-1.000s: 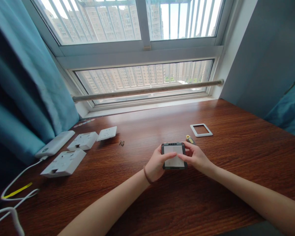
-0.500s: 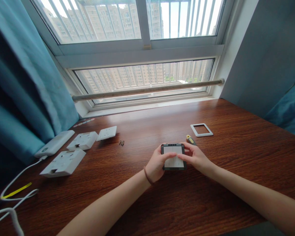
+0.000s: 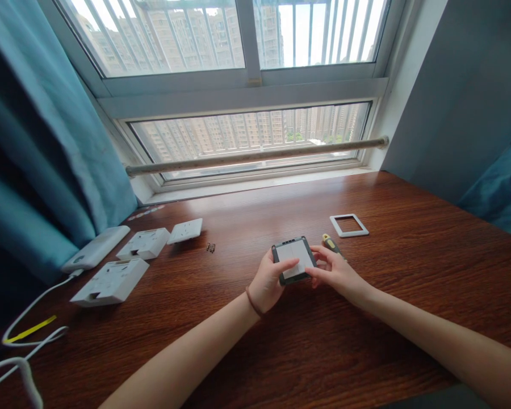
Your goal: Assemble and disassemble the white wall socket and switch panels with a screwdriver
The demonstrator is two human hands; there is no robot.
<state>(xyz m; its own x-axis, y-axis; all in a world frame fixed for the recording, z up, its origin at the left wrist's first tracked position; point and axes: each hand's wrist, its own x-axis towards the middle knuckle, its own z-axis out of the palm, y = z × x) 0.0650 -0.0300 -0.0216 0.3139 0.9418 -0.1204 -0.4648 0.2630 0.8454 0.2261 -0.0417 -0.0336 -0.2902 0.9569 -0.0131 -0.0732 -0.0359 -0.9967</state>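
Observation:
A square wall switch (image 3: 293, 258) with a dark frame and white rocker face is held above the wooden table (image 3: 247, 318) near its middle. My left hand (image 3: 269, 282) grips its left edge, thumb on the white face. My right hand (image 3: 334, 274) holds the right edge with its fingertips. The switch is tilted, its left corner turned towards me. A screwdriver with a yellow handle (image 3: 331, 243) lies just behind my right hand.
A white square bezel (image 3: 348, 225) lies at the back right. Two small screws (image 3: 211, 247) sit left of centre. White switch boxes (image 3: 111, 280) (image 3: 143, 243), a white socket plate (image 3: 185, 230), a power bank (image 3: 94, 249) and white cables (image 3: 25, 341) lie at the left.
Both hands have lifted the switch slightly away from me and rotated it, so it now sits tilted instead of square. The rest of the table is unchanged.

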